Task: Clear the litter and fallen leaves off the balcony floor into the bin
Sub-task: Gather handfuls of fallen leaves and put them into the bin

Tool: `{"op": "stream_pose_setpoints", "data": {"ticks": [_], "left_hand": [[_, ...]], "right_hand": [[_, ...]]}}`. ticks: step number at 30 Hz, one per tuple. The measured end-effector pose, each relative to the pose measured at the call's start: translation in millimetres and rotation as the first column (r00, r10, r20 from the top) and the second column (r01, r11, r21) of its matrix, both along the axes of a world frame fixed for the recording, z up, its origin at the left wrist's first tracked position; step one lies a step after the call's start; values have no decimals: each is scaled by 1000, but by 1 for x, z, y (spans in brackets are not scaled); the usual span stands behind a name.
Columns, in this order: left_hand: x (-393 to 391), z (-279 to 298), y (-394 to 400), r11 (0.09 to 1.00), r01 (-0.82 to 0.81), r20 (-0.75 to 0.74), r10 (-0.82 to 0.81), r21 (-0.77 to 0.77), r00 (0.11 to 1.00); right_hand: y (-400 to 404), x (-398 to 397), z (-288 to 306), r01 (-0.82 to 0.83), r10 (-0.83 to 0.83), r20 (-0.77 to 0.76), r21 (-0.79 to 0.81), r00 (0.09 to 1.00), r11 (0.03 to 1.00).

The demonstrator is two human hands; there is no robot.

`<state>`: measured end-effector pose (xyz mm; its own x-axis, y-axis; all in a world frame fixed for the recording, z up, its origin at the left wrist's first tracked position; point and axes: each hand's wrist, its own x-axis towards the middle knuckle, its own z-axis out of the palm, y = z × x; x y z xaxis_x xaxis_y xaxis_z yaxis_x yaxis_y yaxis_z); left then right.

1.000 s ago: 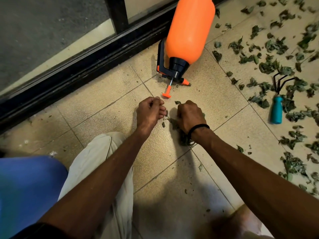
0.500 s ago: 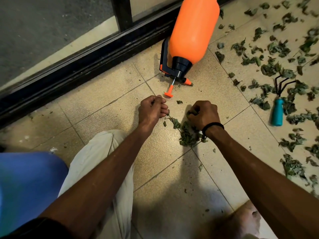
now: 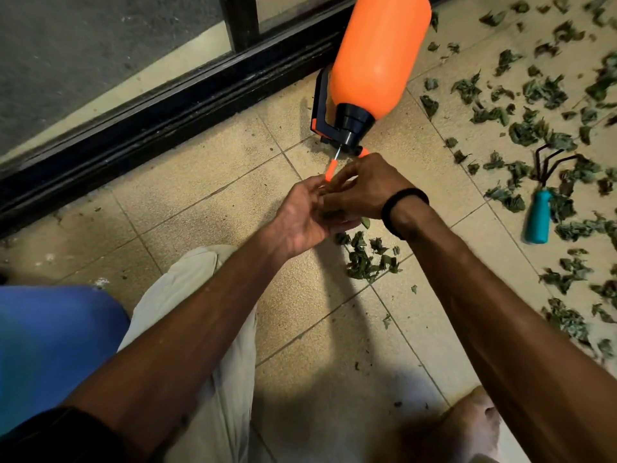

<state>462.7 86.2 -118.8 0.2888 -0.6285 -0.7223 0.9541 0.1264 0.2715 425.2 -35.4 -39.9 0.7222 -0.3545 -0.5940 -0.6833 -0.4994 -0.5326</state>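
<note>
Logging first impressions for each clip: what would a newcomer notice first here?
The big orange sprayer bottle lying on its side by the black door track. Below it, the left hand and right hand meet over a small leaf pile, and scattered leaves surround a teal-handled hand rake at right.

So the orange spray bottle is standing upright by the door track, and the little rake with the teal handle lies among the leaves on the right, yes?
Not quite. The head view shows the orange spray bottle lying on its side by the door track, nozzle toward the person. The rest holds: the rake with the teal handle lies among the leaves on the right.
</note>
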Motion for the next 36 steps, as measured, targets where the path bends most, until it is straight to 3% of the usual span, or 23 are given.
{"op": "stream_pose_setpoints", "data": {"ticks": [3, 7, 12, 16, 22, 24, 27, 33, 36], "left_hand": [[1, 1, 3, 1000, 3, -45, -3, 3, 999], [3, 1, 5, 1000, 4, -11, -4, 21, 1000], [15, -2, 12, 993, -104, 61, 101, 48, 993], [21, -7, 13, 978, -173, 104, 162, 113, 981], [20, -10, 13, 969, -191, 142, 170, 154, 975], [21, -11, 14, 967, -197, 144, 174, 161, 974], [22, -11, 15, 966, -192, 142, 168, 171, 975], [22, -11, 12, 967, -159, 154, 129, 200, 980], [20, -11, 11, 966, -149, 163, 115, 213, 980]], "right_hand": [[-3, 7, 9, 19, -19, 8, -24, 1000, 1000], [-39, -2, -1, 233, -232, 26, -49, 972, 971], [-70, -51, -54, 323, -347, -40, -279, 937, 904], [-51, -77, -83, 286, -289, 34, -288, 957, 914], [-9, -70, -96, -49, 75, 45, -427, 996, 903], [-3, -65, -97, -78, 120, 63, -457, 991, 886], [-3, -58, -94, -73, 109, 59, -424, 992, 902], [-11, -56, -85, 115, -114, 21, -282, 993, 952], [-13, -50, -76, 328, -318, 97, -111, 943, 938]]}}
